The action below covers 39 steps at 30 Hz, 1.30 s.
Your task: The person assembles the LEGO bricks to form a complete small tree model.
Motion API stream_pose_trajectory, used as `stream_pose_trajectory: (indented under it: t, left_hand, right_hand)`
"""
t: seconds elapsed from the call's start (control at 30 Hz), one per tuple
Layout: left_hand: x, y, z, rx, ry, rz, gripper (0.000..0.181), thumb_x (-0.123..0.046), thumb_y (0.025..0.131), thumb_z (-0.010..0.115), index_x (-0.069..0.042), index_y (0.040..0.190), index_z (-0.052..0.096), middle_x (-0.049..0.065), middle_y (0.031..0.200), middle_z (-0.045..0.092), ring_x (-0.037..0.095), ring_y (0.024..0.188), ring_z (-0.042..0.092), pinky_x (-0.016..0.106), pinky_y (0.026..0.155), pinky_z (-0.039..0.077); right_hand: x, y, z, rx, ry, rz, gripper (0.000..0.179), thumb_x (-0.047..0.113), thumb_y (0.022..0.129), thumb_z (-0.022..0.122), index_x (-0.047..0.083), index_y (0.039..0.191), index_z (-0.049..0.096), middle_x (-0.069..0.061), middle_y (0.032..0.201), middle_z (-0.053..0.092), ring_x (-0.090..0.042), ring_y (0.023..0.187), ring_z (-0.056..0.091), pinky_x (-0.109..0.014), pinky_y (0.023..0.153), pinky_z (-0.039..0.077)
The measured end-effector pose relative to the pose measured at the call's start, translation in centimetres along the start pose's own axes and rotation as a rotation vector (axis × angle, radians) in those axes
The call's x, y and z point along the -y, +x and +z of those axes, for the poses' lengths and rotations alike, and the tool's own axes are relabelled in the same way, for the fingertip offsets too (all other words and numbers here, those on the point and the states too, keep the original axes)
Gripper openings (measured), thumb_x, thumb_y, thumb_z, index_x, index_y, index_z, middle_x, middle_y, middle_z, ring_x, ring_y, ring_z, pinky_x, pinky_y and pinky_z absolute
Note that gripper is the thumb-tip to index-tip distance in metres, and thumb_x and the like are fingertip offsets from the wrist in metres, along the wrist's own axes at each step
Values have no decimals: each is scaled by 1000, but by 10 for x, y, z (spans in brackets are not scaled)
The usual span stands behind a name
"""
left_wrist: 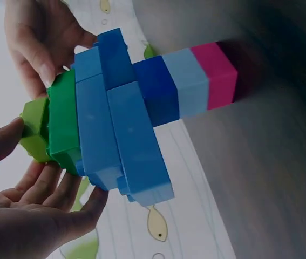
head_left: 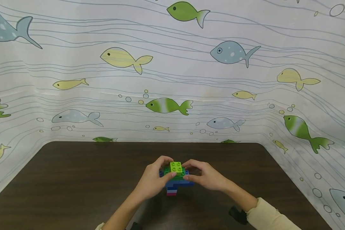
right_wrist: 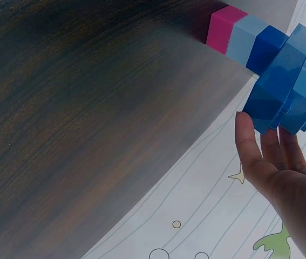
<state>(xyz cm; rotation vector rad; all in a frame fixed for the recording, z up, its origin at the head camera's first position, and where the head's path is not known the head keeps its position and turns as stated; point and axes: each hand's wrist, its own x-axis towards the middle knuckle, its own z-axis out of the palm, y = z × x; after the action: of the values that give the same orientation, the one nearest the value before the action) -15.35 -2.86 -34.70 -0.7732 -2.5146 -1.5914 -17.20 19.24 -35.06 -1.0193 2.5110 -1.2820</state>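
A small brick tower (head_left: 176, 182) stands on the dark wooden table (head_left: 74, 185). A pink brick (head_left: 172, 192) is its base, with a narrow blue stem, wider blue layers (left_wrist: 120, 135), a green layer (left_wrist: 63, 124) and a lime brick (head_left: 176, 166) above. My left hand (head_left: 164, 169) grips the top from the left, thumb on the lime brick (left_wrist: 34, 129). My right hand (head_left: 191, 171) holds the green and blue layers from the right. In the right wrist view my right hand (right_wrist: 266, 141) cups the wide blue layers (right_wrist: 290, 91) from beneath.
A fish-print curtain (head_left: 172, 80) closes in the table at the back and on both sides. Bare dark tabletop (right_wrist: 88, 118) spreads around the tower. A black wrist strap (head_left: 238, 214) shows by the right sleeve.
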Motion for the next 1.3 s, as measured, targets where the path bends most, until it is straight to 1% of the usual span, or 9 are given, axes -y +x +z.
stream_pose_trajectory:
  t: [0.1,0.23,0.43,0.7,1.0,1.13,1.3]
  left_hand:
    - [1,-1,0,7,6,6,32,-14,86,64,-6,115,53,10,109,61,25,98,57,44,84,45]
    - [2,0,-1,21,13,11,32,-13,86,64,-6,116,55,9,109,61,23,96,56,43,85,46]
    - [2,0,-2,33,23,18,30,-11,86,64,-4,114,57,9,109,61,23,95,56,42,84,46]
    - [2,1,-3,42,23,22,27,-10,86,64,-6,112,58,8,106,62,20,91,57,38,79,48]
    - [3,3,-5,60,23,12,26,-8,86,63,-4,111,59,8,104,62,22,92,57,39,78,48]
    - [4,3,-5,65,5,6,26,-10,86,63,-5,111,59,7,104,62,22,92,57,42,81,47]
    - [5,2,-5,76,-9,4,27,-12,87,63,-5,112,58,8,106,61,25,96,58,45,83,46]
  right_hand:
    - [0,0,0,2,-1,0,30,16,89,60,5,116,54,-8,110,59,-24,99,57,-34,82,48]
    - [0,0,0,2,-3,3,30,15,89,60,4,116,54,-8,110,59,-26,100,57,-33,82,48]
    - [1,0,0,-1,-13,10,30,15,89,60,4,116,54,-9,111,59,-27,100,57,-34,83,48]
    - [1,0,0,0,-9,14,30,16,89,60,4,117,54,-9,110,59,-26,100,57,-34,83,47]
    - [2,1,0,0,0,2,30,14,89,60,4,116,54,-10,110,59,-28,100,57,-33,83,48]
    - [2,1,0,0,1,4,30,14,89,60,3,116,54,-10,110,59,-28,100,57,-32,83,48]
    - [1,0,0,0,-1,9,30,16,89,60,4,116,55,-9,110,59,-28,101,56,-32,83,48]
